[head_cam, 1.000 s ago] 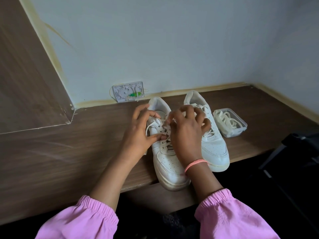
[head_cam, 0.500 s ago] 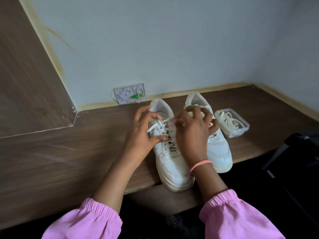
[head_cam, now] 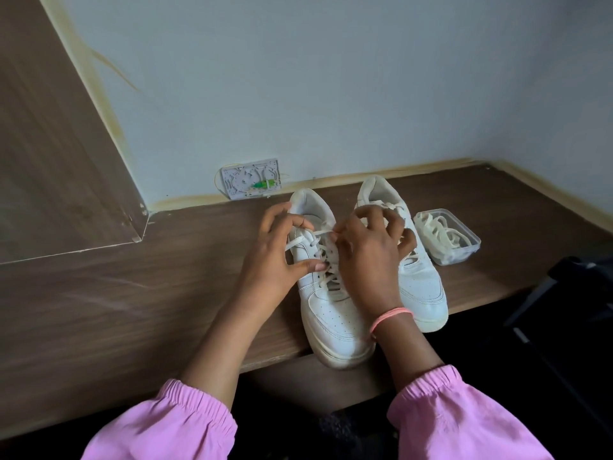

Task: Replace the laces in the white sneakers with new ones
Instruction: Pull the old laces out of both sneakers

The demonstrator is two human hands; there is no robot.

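Two white sneakers stand side by side on the wooden desk (head_cam: 166,293), toes toward me. The left sneaker (head_cam: 335,323) juts over the front edge and its lace (head_cam: 300,239) is partly loosened near the top. My left hand (head_cam: 273,257) holds the sneaker's left side, thumb pressed by the eyelets, fingers curled at the collar. My right hand (head_cam: 368,257) pinches the lace at the top of the tongue and hides much of the lacing. The right sneaker (head_cam: 421,280) stands behind that hand, still laced.
A clear plastic tub (head_cam: 464,252) holding cream laces (head_cam: 438,232) sits right of the sneakers. A white wall plate (head_cam: 250,179) with green parts leans against the wall behind. A dark chair (head_cam: 570,293) stands at the right, below the desk edge.
My right hand has shifted slightly up the left sneaker's lacing, tugging the lace at the top. My left hand keeps its hold. The view has drifted a little.
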